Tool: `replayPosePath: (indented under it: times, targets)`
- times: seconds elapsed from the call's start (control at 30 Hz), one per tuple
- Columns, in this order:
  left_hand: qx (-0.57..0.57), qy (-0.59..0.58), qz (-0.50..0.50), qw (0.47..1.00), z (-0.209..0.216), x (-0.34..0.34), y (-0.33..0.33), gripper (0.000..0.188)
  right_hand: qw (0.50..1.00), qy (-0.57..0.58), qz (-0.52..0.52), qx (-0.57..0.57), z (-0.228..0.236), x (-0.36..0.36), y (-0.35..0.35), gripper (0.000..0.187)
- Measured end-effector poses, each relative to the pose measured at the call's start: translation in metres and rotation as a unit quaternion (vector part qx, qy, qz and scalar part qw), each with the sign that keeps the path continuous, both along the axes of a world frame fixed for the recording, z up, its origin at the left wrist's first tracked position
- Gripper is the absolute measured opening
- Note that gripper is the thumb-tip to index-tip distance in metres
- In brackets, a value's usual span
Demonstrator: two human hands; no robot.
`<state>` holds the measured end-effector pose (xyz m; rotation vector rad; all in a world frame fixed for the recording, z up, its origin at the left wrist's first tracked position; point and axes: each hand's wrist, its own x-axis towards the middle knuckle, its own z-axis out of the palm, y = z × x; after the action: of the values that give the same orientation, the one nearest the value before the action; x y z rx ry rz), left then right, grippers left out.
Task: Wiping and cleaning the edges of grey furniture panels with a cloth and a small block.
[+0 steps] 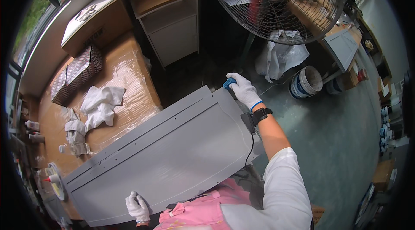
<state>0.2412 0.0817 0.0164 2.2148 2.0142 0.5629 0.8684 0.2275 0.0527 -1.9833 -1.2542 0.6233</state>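
Observation:
A long grey panel [160,152] lies in front of me, its near edge against my pink apron [207,206]. The panel has grooves along its far side and a few small dark holes. My right hand [244,91], in a white glove with a blue cuff, is closed around a small blue pad [229,83] at the panel's far right corner. Whether the pad is a sponge or folded cloth I cannot make out. Also gloved in white, my left hand [137,206] rests on the panel's near left part, fingers stretched out and nothing held.
Left of the panel, a plastic-wrapped brown table [134,83] bears white rags [101,102], a clear bottle [79,148] and a patterned box [78,74]. Beyond are a white cabinet [175,40] and a large caged fan [281,5]. A bucket [306,82] and a white bag [283,57] stand at right.

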Motion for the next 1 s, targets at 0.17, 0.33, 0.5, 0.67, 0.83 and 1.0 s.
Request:
replayPosePath:
  times: [0.17,0.33,0.5,0.67,0.83,1.0]
  targets:
    - [0.011,-0.006,-0.008,1.0,0.001,0.002,0.001,0.021,0.999,0.012,0.036,-0.013,-0.007,0.004,-0.007,0.035]
    - [-0.012,-0.012,0.017,1.0,0.001,0.0,-0.004,0.021,0.986,0.028,0.071,-0.151,0.017,0.004,-0.046,0.035]
    - [-0.001,-0.018,-0.011,1.0,-0.004,-0.001,0.001,0.02,0.997,0.053,0.009,-0.055,0.009,0.006,-0.049,0.035]
    - [0.015,-0.021,-0.02,0.999,-0.002,-0.001,-0.002,0.019,0.993,0.068,0.03,-0.09,0.016,-0.005,-0.089,0.035]
    - [0.014,-0.027,-0.016,0.999,-0.008,-0.007,-0.005,0.019,0.989,0.01,0.064,-0.136,0.032,-0.004,-0.132,0.035]
    - [0.008,-0.01,-0.032,0.999,-0.002,0.004,0.002,0.02,0.997,0.073,-0.02,-0.016,0.002,-0.006,-0.128,0.034]
